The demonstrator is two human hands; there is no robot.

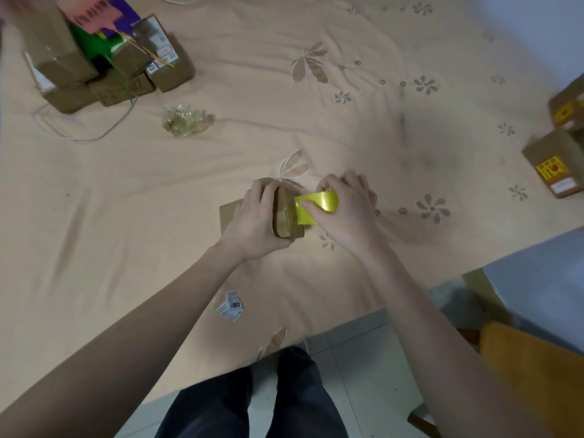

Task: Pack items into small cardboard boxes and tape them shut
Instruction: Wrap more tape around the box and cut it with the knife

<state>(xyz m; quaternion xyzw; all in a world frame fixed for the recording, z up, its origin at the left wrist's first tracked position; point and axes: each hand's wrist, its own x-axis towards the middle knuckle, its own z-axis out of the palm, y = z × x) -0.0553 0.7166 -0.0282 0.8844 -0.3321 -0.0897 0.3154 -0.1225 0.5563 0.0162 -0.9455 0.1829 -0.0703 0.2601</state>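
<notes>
Dim, soft indoor light leaves faint shadows on the bedsheet [221,147]. Glare shines off the yellow tape [316,207]. Frame edges bend and blur, especially upper left.

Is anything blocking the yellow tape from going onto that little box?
Nothing visible. The right hand presses the yellow tape straight onto the cardboard box, which the left hand grips.

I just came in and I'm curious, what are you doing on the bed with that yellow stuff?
A person is taping a small cardboard box shut on the bedsheet. The left hand grips the box, while the right hand presses yellow tape onto its end. More boxes sit piled at the far left.
</notes>
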